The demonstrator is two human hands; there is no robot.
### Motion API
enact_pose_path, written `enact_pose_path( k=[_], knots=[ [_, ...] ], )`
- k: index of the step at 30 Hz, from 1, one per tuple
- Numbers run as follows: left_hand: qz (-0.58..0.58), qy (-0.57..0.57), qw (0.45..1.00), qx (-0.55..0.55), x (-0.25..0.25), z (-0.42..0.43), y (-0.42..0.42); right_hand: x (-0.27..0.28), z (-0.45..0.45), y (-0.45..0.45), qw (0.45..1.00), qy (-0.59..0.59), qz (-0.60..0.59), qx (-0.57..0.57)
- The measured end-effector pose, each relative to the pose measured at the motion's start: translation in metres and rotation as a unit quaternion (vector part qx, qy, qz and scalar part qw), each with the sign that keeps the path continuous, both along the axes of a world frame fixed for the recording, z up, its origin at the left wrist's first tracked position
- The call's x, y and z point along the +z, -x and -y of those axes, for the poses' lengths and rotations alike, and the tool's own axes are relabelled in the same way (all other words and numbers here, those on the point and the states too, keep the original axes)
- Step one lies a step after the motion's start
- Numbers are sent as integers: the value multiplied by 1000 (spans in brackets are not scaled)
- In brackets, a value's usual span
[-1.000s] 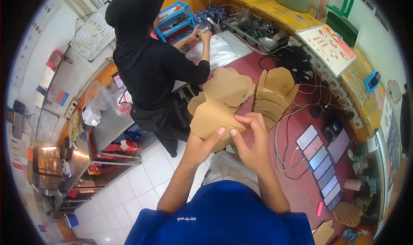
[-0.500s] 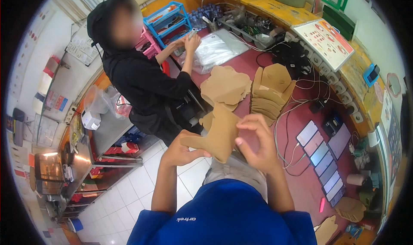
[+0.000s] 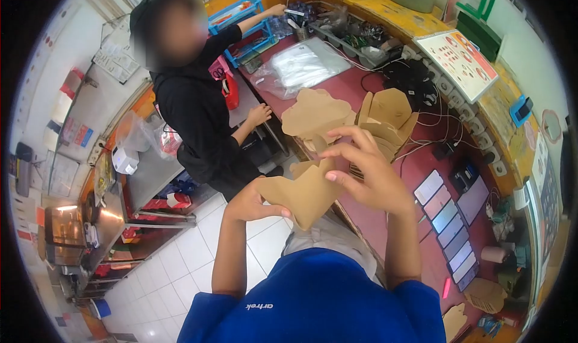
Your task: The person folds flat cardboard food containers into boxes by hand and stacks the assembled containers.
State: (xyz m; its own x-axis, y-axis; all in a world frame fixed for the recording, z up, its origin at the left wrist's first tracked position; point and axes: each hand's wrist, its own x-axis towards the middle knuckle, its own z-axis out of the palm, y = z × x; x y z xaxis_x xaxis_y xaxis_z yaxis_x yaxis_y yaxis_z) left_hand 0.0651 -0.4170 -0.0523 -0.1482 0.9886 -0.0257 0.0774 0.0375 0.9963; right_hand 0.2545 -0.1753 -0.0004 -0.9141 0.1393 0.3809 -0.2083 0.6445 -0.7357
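Observation:
A partly folded brown paper food box [image 3: 304,193] is held up in front of my body, its flaps sticking up at the top. My left hand [image 3: 248,202] grips its left side, with the thumb along the lower front. On the right, my right hand [image 3: 378,177] pinches the upper edge between thumb and fingers. Just beyond, flat brown box blanks [image 3: 316,111] lie in a pile on the red tabletop. Beside them stands a nested stack of folded boxes [image 3: 388,109], partly hidden behind my right hand.
A person in black [image 3: 195,108] stands at the table's left, one arm stretched toward the blue rack [image 3: 244,33]. Clear plastic bags [image 3: 307,63] lie at the back. Cables [image 3: 442,111] and a row of phone-like panels [image 3: 448,222] are on the right.
My right hand has moved up along the box's edge, and the upper flaps have shifted. The other person has reached an arm toward the back and lowered the other hand to the table's edge.

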Motion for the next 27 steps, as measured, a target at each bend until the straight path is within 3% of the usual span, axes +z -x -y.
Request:
enact_pose_path(
  k=[2, 6, 9, 11, 12, 14, 15, 16, 18, 19, 27],
  knots=[
    [-76, -53, 995, -25, -9, -3, 0, -6, 11, 1, 998, 55, 15, 11],
    [-85, -51, 995, -5, -20, -4, -6, -37, 25, 6, 987, 161, -15, 11],
    [-85, -5, 996, -15, -21, -4, -10, -40, 18, 2, 987, 159, -5, 9],
    [157, -143, 976, 42, -19, -3, -14, -33, 17, 0, 988, 157, 15, -3],
    [155, -145, 976, 43, -14, -2, -12, -31, 17, -1, 988, 156, 14, -2],
    [82, -83, 993, 17, 3, 2, -2, -26, 17, 2, 997, 83, -1, 6],
    [-20, -31, 999, -19, 23, -3, -4, -25, 20, 4, 997, 79, -9, 19],
    [-30, -34, 999, -6, 40, -5, -9, -24, 24, 4, 999, 44, -1, 11],
    [-213, -4, 976, -39, 63, -9, -19, -19, 31, 4, 1000, 4, -1, 13],
    [-256, -14, 967, -1, 64, -10, -24, -14, 33, 4, 1000, -3, 11, -8],
    [-240, 10, 963, 124, 55, -18, -47, -1, 36, 5, 999, -24, 9, -29]
  ],
)
